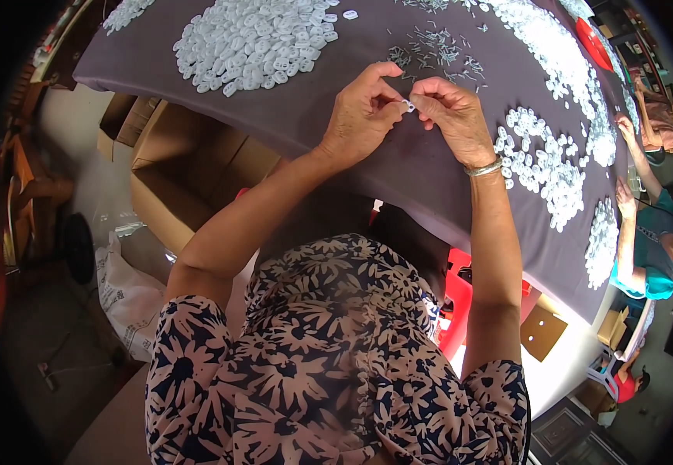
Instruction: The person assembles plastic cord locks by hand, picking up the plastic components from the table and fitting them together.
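Note:
Above the dark cloth-covered table point(305, 124), my left hand point(362, 110) pinches a small white plastic piece point(408, 106) between thumb and fingertips. My right hand point(454, 116), with a bracelet point(484, 167) at the wrist, meets it there, its thumb and fingers pressed together at the piece's other side. Whatever else those right fingertips hold is too small to make out. Just beyond my hands lie scattered small grey metal pins or screws point(445, 53). Beside my right wrist spreads a group of small white oval plastic pieces point(542, 155).
A big pile of white plastic pieces point(255, 43) lies at the far left of the table. More white pieces point(561, 54) cover the right side, near a red dish point(594, 43). An open cardboard box point(174, 155) stands below the left edge. A co-worker point(658, 240) in teal sits at right.

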A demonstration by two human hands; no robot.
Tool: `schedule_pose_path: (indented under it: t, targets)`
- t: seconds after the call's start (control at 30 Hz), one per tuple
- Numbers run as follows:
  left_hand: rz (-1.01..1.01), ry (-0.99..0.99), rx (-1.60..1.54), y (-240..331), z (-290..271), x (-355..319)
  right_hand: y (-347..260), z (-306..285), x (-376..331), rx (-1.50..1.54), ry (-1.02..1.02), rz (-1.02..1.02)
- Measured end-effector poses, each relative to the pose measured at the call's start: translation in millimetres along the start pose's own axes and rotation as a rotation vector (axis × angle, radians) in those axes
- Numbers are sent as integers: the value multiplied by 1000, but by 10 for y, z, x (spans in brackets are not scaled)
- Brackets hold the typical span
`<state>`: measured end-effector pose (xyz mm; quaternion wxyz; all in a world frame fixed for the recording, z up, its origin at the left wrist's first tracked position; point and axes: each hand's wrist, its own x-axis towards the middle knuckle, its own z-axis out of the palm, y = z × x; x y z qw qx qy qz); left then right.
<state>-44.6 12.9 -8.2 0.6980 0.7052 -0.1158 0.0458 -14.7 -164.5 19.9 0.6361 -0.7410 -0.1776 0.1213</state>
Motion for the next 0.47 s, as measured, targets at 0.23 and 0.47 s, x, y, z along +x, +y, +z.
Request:
schedule_pose_path:
  t: [0.23,0.47]
  targets:
    - [40,18,-86,-92,14,26,25,56,14,-80,10,-13]
    - [17,47,-87,-64,16,31,50,100,67,-226,41,-68]
